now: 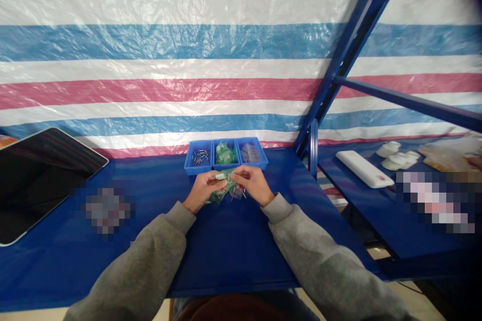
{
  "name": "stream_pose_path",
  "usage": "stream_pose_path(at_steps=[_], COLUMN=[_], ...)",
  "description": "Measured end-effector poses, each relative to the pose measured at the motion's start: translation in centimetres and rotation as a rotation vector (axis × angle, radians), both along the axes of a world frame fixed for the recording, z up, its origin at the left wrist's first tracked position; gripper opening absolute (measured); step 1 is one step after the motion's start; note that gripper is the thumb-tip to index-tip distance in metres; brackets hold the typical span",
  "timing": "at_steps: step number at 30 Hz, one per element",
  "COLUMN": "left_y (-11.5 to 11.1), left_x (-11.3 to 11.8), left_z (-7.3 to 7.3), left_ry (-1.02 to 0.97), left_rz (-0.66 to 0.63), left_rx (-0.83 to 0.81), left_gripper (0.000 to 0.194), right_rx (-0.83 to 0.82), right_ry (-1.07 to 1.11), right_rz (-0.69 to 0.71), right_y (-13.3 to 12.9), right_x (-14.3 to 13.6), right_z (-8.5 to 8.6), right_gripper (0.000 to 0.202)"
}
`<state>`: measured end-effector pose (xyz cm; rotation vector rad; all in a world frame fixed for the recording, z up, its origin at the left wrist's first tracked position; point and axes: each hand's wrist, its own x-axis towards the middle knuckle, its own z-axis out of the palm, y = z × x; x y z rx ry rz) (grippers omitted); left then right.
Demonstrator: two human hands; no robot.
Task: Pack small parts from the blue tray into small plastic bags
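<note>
A small green plastic bag [219,194] is pinched between my two hands, just in front of the blue bins. My left hand [205,189] grips its left side with thumb and fingers. On the other side, my right hand [251,182] has its thumb and fingertips closed on the bag's edge. Beneath the hands, several metal screw-like pieces [237,191] lie on or near a clear bag; their exact kind is too small to tell. Behind them, the blue three-part bin [187,166] holds thin metal pieces [201,156] at left, green bags [225,154] in the middle and clear bags [249,153] at right.
A dark-screened tablet-like panel [45,180] lies at the left of the blue table [226,251]. A blue metal post [341,70] rises on the right. Past it, a second table carries a white oblong case [363,168] and white rolls [399,156]. Striped sheeting hangs behind.
</note>
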<state>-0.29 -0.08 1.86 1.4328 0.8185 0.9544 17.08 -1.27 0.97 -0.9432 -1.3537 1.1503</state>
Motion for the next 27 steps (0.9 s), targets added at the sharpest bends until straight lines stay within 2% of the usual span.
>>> stream_pose_path(at_steps=[5,11,15,21,27], left_y=[-0.14,-0.27,-0.23,0.1,-0.08], left_x=[-0.07,0.08,0.22,-0.35,-0.7], left_z=[-0.21,-0.14,-0.07,-0.21,0.51], left_ry=[0.07,0.067,0.051,0.165,0.288], left_rz=[-0.039,0.028,0.077,0.195,0.168], left_rx=[0.053,0.038,0.048,0.228,0.357], left_gripper=[0.028,0.026,0.028,0.025,0.028], right_rx=[-0.033,-0.028,0.025,0.019,0.025], right_ry=[-0.009,-0.063,-0.07,-0.067,-0.092], right_rz=[0.025,0.07,0.04,0.024,0.023], right_y=[-0.13,0.05,0.17,-0.02,-0.19], right_x=[-0.04,0.25,0.2,-0.03,-0.2], right_z=[0.14,0.07,0.05,0.07,-0.35], right_gripper=[0.029,0.025,0.02,0.024,0.027])
